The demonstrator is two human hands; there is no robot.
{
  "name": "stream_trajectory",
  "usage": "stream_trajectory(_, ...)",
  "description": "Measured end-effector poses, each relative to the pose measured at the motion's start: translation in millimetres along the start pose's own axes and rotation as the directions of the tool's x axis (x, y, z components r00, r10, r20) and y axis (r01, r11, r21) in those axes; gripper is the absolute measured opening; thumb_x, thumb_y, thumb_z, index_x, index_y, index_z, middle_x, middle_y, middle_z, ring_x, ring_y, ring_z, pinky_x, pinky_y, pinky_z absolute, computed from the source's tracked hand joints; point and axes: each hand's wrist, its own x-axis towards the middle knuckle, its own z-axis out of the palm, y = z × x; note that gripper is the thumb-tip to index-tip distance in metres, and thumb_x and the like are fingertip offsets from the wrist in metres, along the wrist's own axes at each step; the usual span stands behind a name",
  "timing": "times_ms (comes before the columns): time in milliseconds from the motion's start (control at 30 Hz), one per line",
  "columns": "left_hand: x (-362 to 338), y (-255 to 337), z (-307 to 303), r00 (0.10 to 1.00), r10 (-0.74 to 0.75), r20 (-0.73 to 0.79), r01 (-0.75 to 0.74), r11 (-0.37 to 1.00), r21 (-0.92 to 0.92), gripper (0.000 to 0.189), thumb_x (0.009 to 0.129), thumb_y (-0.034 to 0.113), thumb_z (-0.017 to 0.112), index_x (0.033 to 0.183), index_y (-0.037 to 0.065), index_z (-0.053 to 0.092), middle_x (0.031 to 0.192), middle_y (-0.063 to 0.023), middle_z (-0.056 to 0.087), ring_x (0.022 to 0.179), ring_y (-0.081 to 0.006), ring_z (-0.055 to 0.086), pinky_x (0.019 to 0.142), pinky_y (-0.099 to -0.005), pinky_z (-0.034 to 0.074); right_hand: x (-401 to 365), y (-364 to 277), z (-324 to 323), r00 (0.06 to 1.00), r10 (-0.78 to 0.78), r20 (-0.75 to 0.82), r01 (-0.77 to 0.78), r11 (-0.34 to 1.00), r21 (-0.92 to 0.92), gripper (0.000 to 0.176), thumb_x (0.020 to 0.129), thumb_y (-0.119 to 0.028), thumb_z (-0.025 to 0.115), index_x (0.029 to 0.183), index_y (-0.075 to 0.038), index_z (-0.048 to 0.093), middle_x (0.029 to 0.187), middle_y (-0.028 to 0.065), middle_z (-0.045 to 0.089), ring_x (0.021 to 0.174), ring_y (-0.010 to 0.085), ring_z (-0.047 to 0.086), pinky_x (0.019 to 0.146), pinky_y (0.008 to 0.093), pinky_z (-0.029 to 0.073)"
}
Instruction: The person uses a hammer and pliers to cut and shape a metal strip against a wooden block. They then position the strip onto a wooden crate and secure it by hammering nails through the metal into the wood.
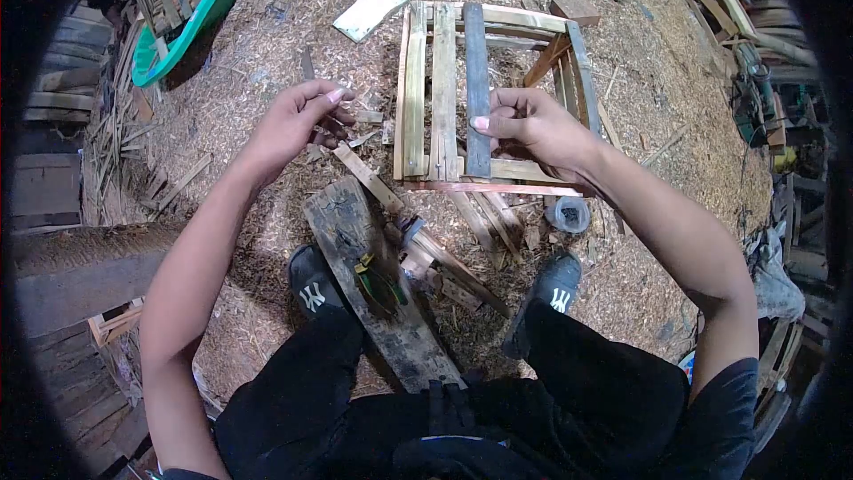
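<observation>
A wooden slatted crate [443, 89] is held up in front of me, with light slats and one dark slat [478, 53]. My right hand [538, 129] grips the dark slat, its thumb on the outer face and its fingers reaching in behind. To the left of the crate, apart from it, my left hand [306, 120] is raised with thumb and fingers curled together; what they hold, if anything, is too small to name. Below lies a thick worn wooden block [342, 222], with green-handled pliers [380, 284] on it.
Wood shavings [267, 231] cover the ground. A small clear tub with dark bits [570, 214] stands near my right shoe [551, 293]. Loose slats [475, 222] lie between my feet. A pale board [377, 7], a green basin [200, 18] and a green power tool [755, 89] lie farther off.
</observation>
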Motion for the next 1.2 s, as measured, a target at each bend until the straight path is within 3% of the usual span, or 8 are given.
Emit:
stream_trajectory(133, -1.3, 3.8, 0.9, 0.999, -0.033, 0.016, 0.034, 0.999, -0.025, 0.031, 0.111, 0.030, 0.055, 0.124, 0.006, 0.068, 0.101, -0.0043, 0.074, 0.091, -0.0111, 0.069, 0.078, -0.0286, 0.057, -1.9, -2.3, -1.2, 1.000, 0.012, 0.012, -0.012, 1.000, -0.005, 0.016, 0.098, -0.017, 0.075, 0.094, -0.003, 0.068, 0.078, -0.0001, 0.062, 0.074, 0.0086, 0.061, 0.066, 0.0247, 0.051)
stream_trajectory(200, -2.0, 5.8, 3.1, 1.000, -0.007, -0.022, 0.007, 1.000, 0.011, 0.031, 0.111, 0.030, 0.054, 0.124, 0.006, 0.068, 0.101, -0.0043, 0.073, 0.091, -0.0116, 0.069, 0.078, -0.0290, 0.057, -3.3, -4.4, 0.0, 0.999, 0.021, 0.025, -0.021, 1.000, -0.002, 0.019, 0.097, -0.021, 0.076, 0.096, -0.005, 0.067, 0.079, -0.0021, 0.063, 0.075, 0.0074, 0.059, 0.071, 0.0249, 0.046)
stream_trajectory(833, -1.4, 3.2, 3.5, 1.000, -0.025, 0.015, 0.026, 0.999, -0.023, 0.032, 0.111, 0.032, 0.053, 0.126, 0.006, 0.066, 0.104, -0.0063, 0.073, 0.095, -0.0144, 0.070, 0.078, -0.0319, 0.058, 0.7, -1.8, 1.1, 1.000, 0.024, -0.011, -0.023, 0.999, 0.033, 0.018, 0.096, -0.018, 0.077, 0.094, -0.003, 0.068, 0.078, 0.0023, 0.065, 0.074, 0.0108, 0.063, 0.068, 0.0263, 0.050)
stream_trajectory(900, -2.2, 3.3, 5.4, 1.000, -0.011, -0.008, 0.010, 0.999, -0.039, 0.035, 0.111, 0.030, 0.051, 0.129, 0.004, 0.066, 0.102, -0.0104, 0.074, 0.090, -0.0145, 0.071, 0.074, -0.0299, 0.058, 0.3, -4.3, 0.2, 1.000, 0.025, 0.011, -0.025, 0.999, -0.046, 0.017, 0.097, -0.020, 0.077, 0.096, -0.006, 0.067, 0.082, -0.0012, 0.064, 0.076, 0.0082, 0.060, 0.073, 0.0241, 0.049)
stream_trajectory(1000, -2.1, 4.0, 5.2, 1.000, -0.027, -0.008, 0.027, 0.999, -0.040, 0.034, 0.111, 0.030, 0.052, 0.129, 0.004, 0.067, 0.102, -0.0102, 0.074, 0.090, -0.0145, 0.071, 0.074, -0.0299, 0.058, -0.7, -4.0, 1.6, 0.999, 0.043, 0.015, -0.044, 0.998, 0.035, 0.018, 0.097, -0.020, 0.077, 0.096, -0.006, 0.067, 0.082, -0.0017, 0.063, 0.075, 0.0079, 0.059, 0.074, 0.0244, 0.049)
stream_trajectory(1200, -4.2, 6.0, 5.7, 0.999, -0.042, -0.021, 0.040, 0.997, -0.065, 0.034, 0.111, 0.030, 0.053, 0.128, 0.004, 0.066, 0.101, -0.0100, 0.074, 0.088, -0.0145, 0.070, 0.073, -0.0302, 0.058, -4.8, -5.7, 2.9, 1.000, 0.011, 0.012, -0.012, 1.000, 0.029, 0.016, 0.097, -0.019, 0.076, 0.094, -0.007, 0.066, 0.083, -0.0022, 0.063, 0.075, 0.0076, 0.059, 0.073, 0.0242, 0.049)
